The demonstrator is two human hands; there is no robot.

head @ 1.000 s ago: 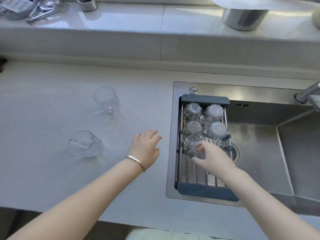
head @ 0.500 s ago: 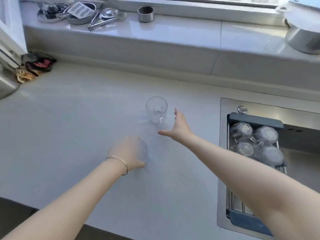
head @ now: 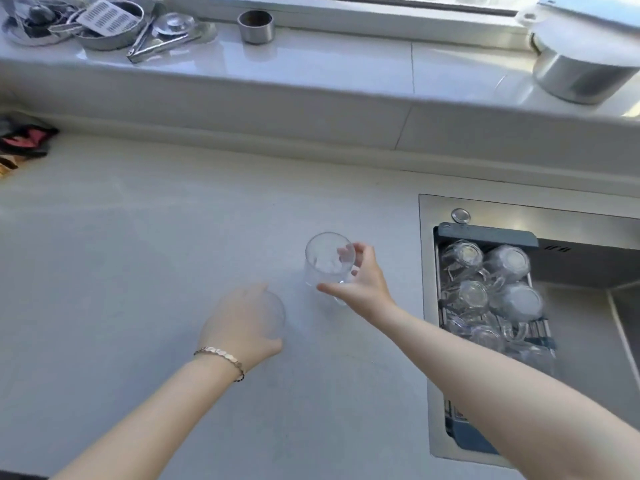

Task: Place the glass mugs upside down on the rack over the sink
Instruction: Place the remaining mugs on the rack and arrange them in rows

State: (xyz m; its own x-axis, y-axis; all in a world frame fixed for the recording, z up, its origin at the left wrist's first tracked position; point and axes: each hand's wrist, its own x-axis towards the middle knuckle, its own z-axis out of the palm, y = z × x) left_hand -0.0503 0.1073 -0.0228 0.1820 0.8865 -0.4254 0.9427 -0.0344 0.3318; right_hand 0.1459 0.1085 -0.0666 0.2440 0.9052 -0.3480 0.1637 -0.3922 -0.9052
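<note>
A clear glass mug [head: 327,263] stands upright on the white counter, and my right hand [head: 358,280] is wrapped around its right side. My left hand [head: 242,323] covers a second glass mug [head: 278,311], of which only a sliver of rim shows past the fingers. At the right, several glass mugs [head: 485,282] sit upside down on the grey-framed rack [head: 485,233] that spans the steel sink [head: 588,258]. My right forearm crosses over the rack's near end.
Along the windowsill stand a metal bowl with utensils [head: 104,26], a small metal cup [head: 255,26] and a steel pot [head: 581,71]. Cloths [head: 24,140] lie at the counter's far left. The counter [head: 138,254] stretches left of the hands.
My right hand left the rack, swung left and closed on the upright mug. My left hand moved onto the nearer mug. The camera view shifted left.
</note>
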